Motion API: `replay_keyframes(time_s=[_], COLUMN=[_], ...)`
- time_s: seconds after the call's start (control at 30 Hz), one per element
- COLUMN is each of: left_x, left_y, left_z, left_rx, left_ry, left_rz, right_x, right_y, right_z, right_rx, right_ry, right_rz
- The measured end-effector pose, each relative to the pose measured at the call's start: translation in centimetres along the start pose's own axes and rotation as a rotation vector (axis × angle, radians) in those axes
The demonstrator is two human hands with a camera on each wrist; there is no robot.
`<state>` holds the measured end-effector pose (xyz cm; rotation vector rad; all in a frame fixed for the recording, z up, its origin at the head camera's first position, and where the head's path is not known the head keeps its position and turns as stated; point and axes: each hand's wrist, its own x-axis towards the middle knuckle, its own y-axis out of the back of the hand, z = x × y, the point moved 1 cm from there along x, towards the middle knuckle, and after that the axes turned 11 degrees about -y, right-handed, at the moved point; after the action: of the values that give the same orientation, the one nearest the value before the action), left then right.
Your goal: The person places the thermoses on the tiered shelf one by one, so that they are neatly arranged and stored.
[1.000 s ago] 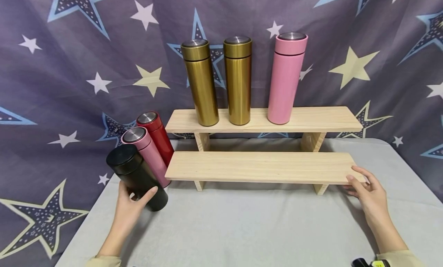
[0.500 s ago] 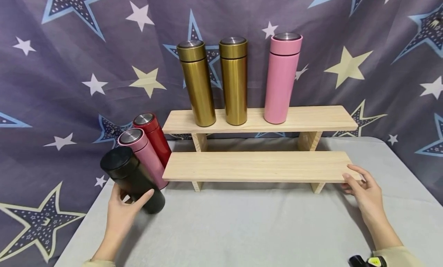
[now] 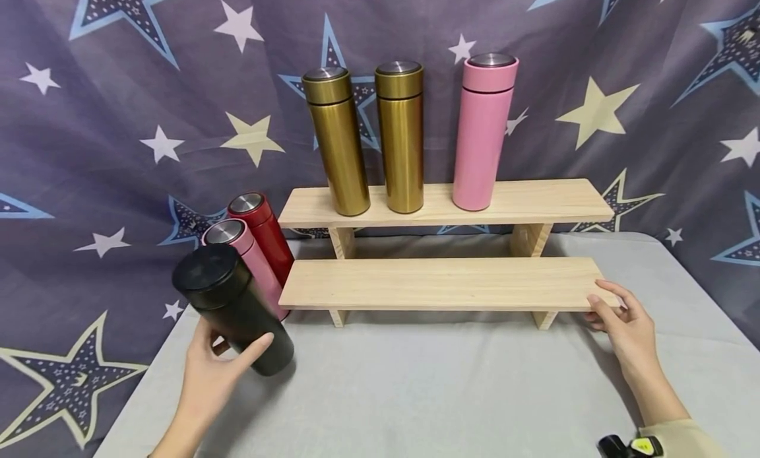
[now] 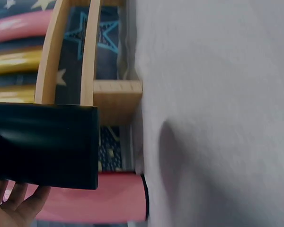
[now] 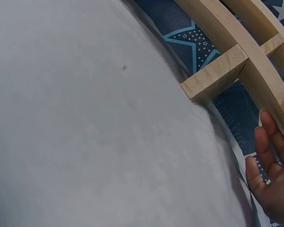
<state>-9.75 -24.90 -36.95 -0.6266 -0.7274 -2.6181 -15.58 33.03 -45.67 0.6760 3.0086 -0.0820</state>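
Black bottle: just raised – half a second ago it sat lower; now its base hangs above the tabletop, near the left edge, with its shadow apart in the left wrist view.
Left hand: fingers curled round the bottle's lower part, spread only as wide as its body.
Pink bottle and red bottle: unmoved, behind it, toward the back left corner.
Right hand: fingers pinching the right end of the lower shelf, as before.
Meaning: the lift seems begun – the bottle looks free to be carried.
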Motion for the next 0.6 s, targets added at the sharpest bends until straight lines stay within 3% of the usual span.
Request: replay_keyframes(time_s=[0.2, 0.6], left_x=[0.2, 1.0], left_y=[-1.7, -5.2], left_z=[1.6, 4.7], left_rx=[-0.006, -0.097], left_ry=[-0.091, -0.189], left_rz=[-0.089, -0.262], right_x=[0.0, -0.1], right_y=[0.0, 0.1], right_z=[-0.1, -0.1], right_rx=[-0.011, 0.004], right_ry=[0.006, 0.017], right_rz=[0.0, -0.011])
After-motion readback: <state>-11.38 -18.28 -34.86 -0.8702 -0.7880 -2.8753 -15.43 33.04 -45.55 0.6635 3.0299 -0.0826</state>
